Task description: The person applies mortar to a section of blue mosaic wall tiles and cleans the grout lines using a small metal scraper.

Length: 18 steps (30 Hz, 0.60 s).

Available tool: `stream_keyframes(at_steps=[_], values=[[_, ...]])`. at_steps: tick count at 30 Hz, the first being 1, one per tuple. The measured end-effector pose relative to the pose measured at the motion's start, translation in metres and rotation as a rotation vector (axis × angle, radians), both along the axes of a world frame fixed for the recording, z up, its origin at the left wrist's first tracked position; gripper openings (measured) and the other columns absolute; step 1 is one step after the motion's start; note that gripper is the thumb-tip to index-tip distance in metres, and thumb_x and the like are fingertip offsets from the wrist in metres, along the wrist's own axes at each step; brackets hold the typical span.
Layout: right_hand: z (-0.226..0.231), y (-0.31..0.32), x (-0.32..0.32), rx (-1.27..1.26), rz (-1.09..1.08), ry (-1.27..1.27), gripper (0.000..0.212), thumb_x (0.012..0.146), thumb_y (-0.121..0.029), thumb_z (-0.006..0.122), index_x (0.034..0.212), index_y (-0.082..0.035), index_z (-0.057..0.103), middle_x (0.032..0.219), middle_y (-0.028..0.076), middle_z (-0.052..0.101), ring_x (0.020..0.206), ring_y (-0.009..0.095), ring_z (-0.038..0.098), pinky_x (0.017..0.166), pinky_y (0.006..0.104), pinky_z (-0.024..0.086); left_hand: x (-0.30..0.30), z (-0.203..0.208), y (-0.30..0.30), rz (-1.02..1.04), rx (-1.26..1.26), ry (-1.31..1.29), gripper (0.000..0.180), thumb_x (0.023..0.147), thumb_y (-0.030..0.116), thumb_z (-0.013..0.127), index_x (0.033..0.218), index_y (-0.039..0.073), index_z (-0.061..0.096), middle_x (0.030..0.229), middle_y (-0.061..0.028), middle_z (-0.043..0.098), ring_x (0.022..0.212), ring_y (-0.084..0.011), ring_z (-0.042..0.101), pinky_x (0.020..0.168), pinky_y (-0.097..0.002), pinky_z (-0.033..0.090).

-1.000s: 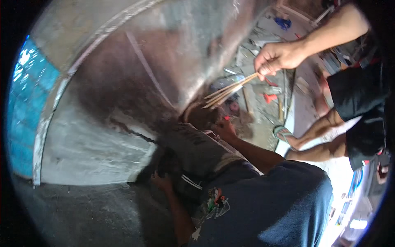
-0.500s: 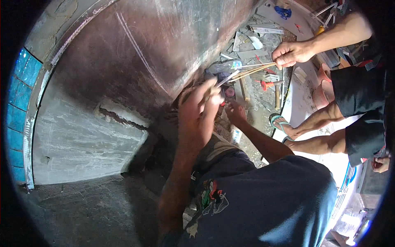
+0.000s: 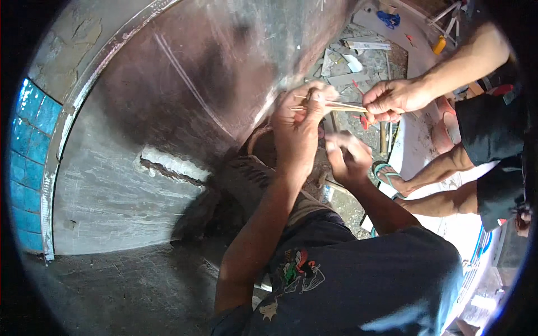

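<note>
Left hand (image 3: 297,131): raised mid-picture, thumb and fingers clamped on the left end of the sticks; tips poke out past the fingers.
Sticks (image 3: 347,107): thin, pale, wood-coloured, roughly level, spanning from the left hand to the co-worker's hand.
Co-worker's hand (image 3: 395,98): comes in from upper right, fingers closed round the right end of the sticks.
Right hand (image 3: 352,157): just below the sticks, nearer the body, fingers curled, motion-blurred; cannot tell whether they are together or hold anything.
Shirt (image 3: 364,269): dark, with a coloured embroidered motif, on the person wearing the camera.
Wall (image 3: 218,61): brownish, curved, behind the left hand, with a pale straight streak.
Grey surface (image 3: 112,207): left, smeared finish, a jagged gouge (image 3: 168,170) with a white patch along it.
Tiles (image 3: 28,168): blue, glossy, far-left edge.
Floor clutter: broken flat pieces (image 3: 343,63) beyond the sticks; blue bundle (image 3: 388,20) and yellow bottle (image 3: 440,45) farther off.
Co-worker's legs: right side, dark shorts (image 3: 490,131), a greenish sandal (image 3: 385,172) near the right hand.
</note>
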State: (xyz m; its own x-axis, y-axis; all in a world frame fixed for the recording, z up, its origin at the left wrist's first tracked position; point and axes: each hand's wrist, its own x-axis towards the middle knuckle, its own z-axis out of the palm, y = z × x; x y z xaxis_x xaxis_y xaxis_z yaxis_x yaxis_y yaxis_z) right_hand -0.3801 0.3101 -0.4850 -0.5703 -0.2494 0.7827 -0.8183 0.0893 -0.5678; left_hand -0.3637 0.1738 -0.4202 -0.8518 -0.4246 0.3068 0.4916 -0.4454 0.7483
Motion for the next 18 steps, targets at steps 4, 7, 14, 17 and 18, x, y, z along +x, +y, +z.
stream_keyframes(at_steps=[4, 7, 14, 17, 18], values=[[0.084, -0.009, 0.011, 0.034, 0.080, 0.455, 0.015, 0.082, 0.004, 0.074, 0.097, 0.000, 0.076, 0.095, 0.018, 0.075, 0.078, 0.032, 0.073, 0.071, 0.0392, 0.058, 0.020, 0.017, -0.006, 0.007, -0.030, -0.078, 0.031, 0.113, 0.022, 0.058, 0.128, -0.004, 0.064, 0.115, -0.0162, 0.075, 0.102, -0.0207, 0.074, 0.094, -0.0346, 0.060], [0.127, -0.014, 0.019, 0.211, -0.077, 0.467, 0.019, 0.089, 0.008, 0.072, 0.107, 0.004, 0.074, 0.104, 0.023, 0.075, 0.095, 0.040, 0.072, 0.089, 0.0468, 0.054, 0.043, 0.012, -0.017, 0.108, -0.004, -0.207, 0.032, 0.112, 0.024, 0.060, 0.132, -0.001, 0.062, 0.119, -0.0138, 0.074, 0.107, -0.0185, 0.070, 0.095, -0.0342, 0.056], [0.091, -0.053, 0.010, 0.220, 0.399, -0.139, 0.021, 0.101, -0.006, 0.061, 0.111, 0.007, 0.073, 0.105, 0.018, 0.076, 0.095, 0.026, 0.072, 0.084, 0.0386, 0.056, 0.102, 0.022, -0.046, 0.327, -0.027, 0.047, 0.049, 0.111, 0.026, 0.062, 0.149, -0.001, 0.046, 0.127, -0.0173, 0.073, 0.124, -0.0228, 0.068, 0.107, -0.0360, 0.053], [0.087, -0.095, 0.046, 0.116, 0.683, -0.442, 0.017, 0.101, -0.005, 0.065, 0.113, 0.005, 0.071, 0.096, 0.008, 0.072, 0.090, 0.014, 0.067, 0.082, 0.0311, 0.054, 0.143, 0.022, -0.059, 0.437, 0.122, 0.018, 0.045, 0.111, 0.027, 0.061, 0.143, -0.003, 0.051, 0.125, -0.0188, 0.073, 0.121, -0.0226, 0.070, 0.104, -0.0342, 0.055], [0.066, -0.107, 0.041, 0.188, 0.662, -0.386, 0.018, 0.101, -0.007, 0.066, 0.114, 0.004, 0.071, 0.094, 0.006, 0.072, 0.087, 0.013, 0.067, 0.078, 0.0306, 0.055, 0.150, 0.015, -0.067, 0.519, -0.002, 0.062, 0.037, 0.110, 0.027, 0.062, 0.134, -0.001, 0.060, 0.124, -0.0173, 0.074, 0.115, -0.0204, 0.072, 0.096, -0.0321, 0.058]])
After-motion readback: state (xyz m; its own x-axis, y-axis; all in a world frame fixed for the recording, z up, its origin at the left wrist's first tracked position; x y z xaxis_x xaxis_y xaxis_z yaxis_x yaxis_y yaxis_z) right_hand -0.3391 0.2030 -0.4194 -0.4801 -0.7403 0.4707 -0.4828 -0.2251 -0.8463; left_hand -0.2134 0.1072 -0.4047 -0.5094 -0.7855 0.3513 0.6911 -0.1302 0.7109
